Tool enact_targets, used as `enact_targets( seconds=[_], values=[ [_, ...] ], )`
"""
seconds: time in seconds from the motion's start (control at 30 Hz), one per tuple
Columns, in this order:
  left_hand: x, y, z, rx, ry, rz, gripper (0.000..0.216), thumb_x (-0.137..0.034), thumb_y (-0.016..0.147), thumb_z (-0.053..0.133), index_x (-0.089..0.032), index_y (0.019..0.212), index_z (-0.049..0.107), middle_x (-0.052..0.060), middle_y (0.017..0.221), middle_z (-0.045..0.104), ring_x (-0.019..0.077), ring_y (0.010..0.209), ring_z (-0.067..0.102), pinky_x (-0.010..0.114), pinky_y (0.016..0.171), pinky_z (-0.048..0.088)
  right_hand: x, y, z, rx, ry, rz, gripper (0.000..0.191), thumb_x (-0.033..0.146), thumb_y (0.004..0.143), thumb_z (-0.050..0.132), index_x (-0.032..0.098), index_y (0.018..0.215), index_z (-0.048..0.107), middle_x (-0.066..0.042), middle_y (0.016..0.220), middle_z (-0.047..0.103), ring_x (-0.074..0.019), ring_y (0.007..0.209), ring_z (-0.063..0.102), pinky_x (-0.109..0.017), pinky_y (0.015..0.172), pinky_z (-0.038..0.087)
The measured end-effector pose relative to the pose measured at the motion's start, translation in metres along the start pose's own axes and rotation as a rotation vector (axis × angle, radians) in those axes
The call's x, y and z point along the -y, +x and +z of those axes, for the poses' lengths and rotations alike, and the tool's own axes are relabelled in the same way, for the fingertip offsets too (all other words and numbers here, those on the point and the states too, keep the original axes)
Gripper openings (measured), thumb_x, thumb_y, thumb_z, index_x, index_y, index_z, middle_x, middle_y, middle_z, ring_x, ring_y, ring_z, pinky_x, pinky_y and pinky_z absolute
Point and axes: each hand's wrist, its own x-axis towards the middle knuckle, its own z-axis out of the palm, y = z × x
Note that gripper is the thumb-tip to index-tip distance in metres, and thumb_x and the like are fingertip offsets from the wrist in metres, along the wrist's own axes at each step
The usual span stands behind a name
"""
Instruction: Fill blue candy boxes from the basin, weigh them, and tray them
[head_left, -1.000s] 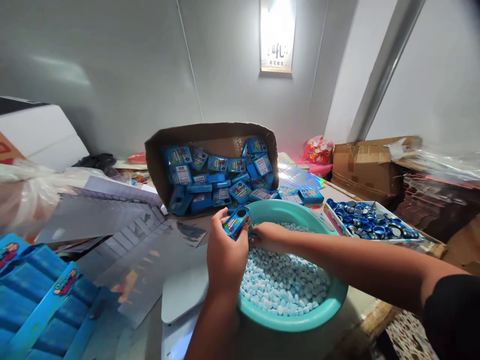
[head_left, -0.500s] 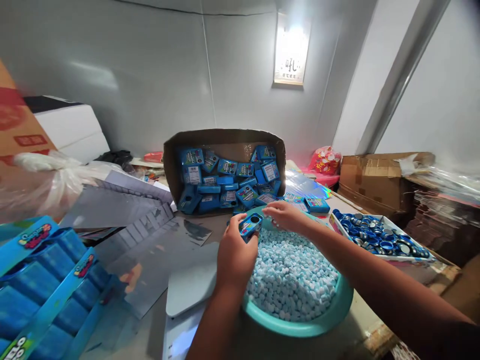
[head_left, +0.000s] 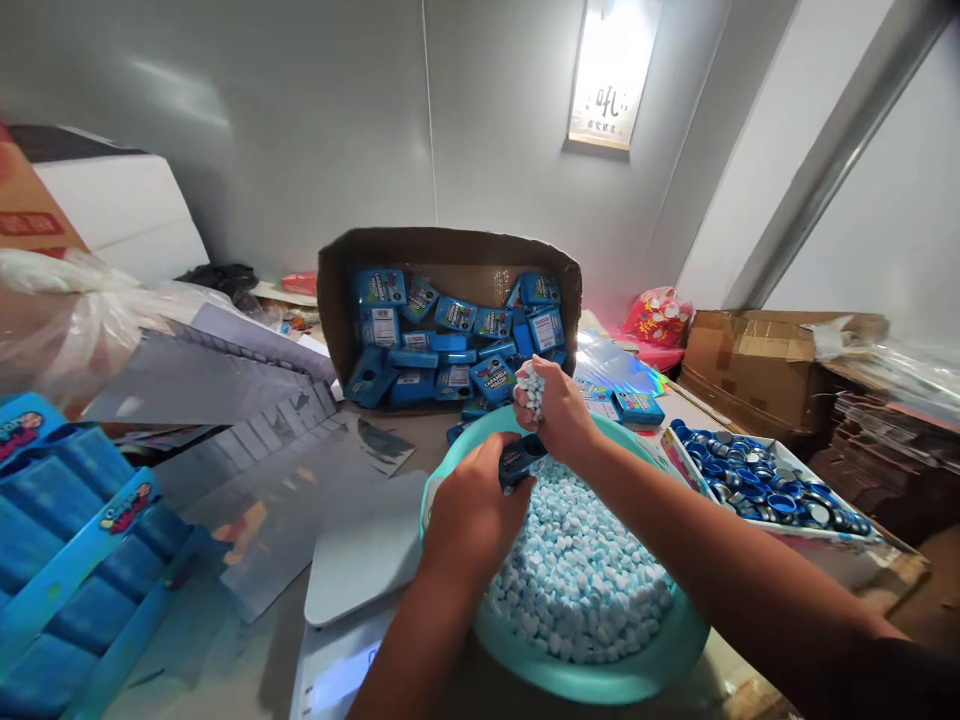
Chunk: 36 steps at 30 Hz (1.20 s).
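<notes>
Grey wall [head_left: 300, 150] beyond, right hand [head_left: 564, 410] now visibly full of pellets [head_left: 532, 393]

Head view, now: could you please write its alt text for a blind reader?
A person's left hand holds a blue candy container over a turquoise basin of pale blue candies; the right hand grips a fistful. Behind, a cardboard box holds more containers.

Two hands [head_left: 480, 505], one basin [head_left: 592, 684], one scale [head_left: 360, 555], over a dozen packs [head_left: 517, 462], dozens of caps [head_left: 757, 482] and hundreds of pellets [head_left: 585, 570] are seen.
</notes>
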Motion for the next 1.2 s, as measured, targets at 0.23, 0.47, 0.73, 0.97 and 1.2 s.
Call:
enact_targets(
  seconds=[0.23,0.47,0.73,0.97,1.2],
  values=[
    [0.0052,0.0007,0.0032,0.01,-0.005,0.037,0.039,-0.027,0.084,0.067,-0.031,0.122,0.065,0.002,0.117,0.074,0.0246,0.105,0.068,0.036,0.085,0.052,0.0028,0.0,-0.0043,-0.007,0.072,0.092,0.026,0.045,0.083,0.061,0.021,0.08,0.05,0.006,0.052,0.045,-0.0074,0.038,0.035,-0.018,0.036,0.023],
    [0.0039,0.0007,0.0023,0.025,0.046,0.003,0.045,-0.028,0.084,0.066,-0.026,0.129,0.063,0.006,0.123,0.072,0.0278,0.111,0.067,0.04,0.093,0.051,-0.0026,0.0,-0.0075,0.028,0.066,0.059,0.026,0.045,0.081,0.061,0.021,0.081,0.052,0.006,0.053,0.047,-0.0077,0.039,0.037,-0.019,0.038,0.025],
    [0.0042,0.0013,0.0025,0.027,0.045,0.024,0.043,-0.028,0.085,0.065,-0.026,0.129,0.063,0.006,0.122,0.072,0.0273,0.111,0.067,0.039,0.091,0.052,-0.0043,-0.0015,-0.0078,0.027,0.054,0.047,0.026,0.045,0.083,0.061,0.021,0.081,0.052,0.006,0.054,0.048,-0.0088,0.04,0.041,-0.02,0.038,0.028],
    [0.0065,-0.0004,0.0038,-0.001,0.051,0.061,0.042,-0.029,0.086,0.065,-0.026,0.127,0.063,0.006,0.121,0.073,0.0262,0.109,0.068,0.037,0.09,0.053,-0.003,-0.0031,-0.0064,-0.009,0.038,0.068,0.025,0.045,0.085,0.057,0.02,0.08,0.053,0.003,0.054,0.051,-0.0102,0.041,0.043,-0.021,0.038,0.03],
    [0.0075,-0.0008,0.0037,-0.003,0.054,0.058,0.044,-0.029,0.085,0.066,-0.026,0.128,0.063,0.006,0.121,0.072,0.0276,0.11,0.067,0.038,0.09,0.052,-0.0023,-0.0041,-0.0053,-0.047,0.029,0.084,0.022,0.041,0.085,0.053,0.02,0.079,0.054,0.003,0.052,0.051,-0.0112,0.041,0.044,-0.021,0.038,0.031]
  ],
)
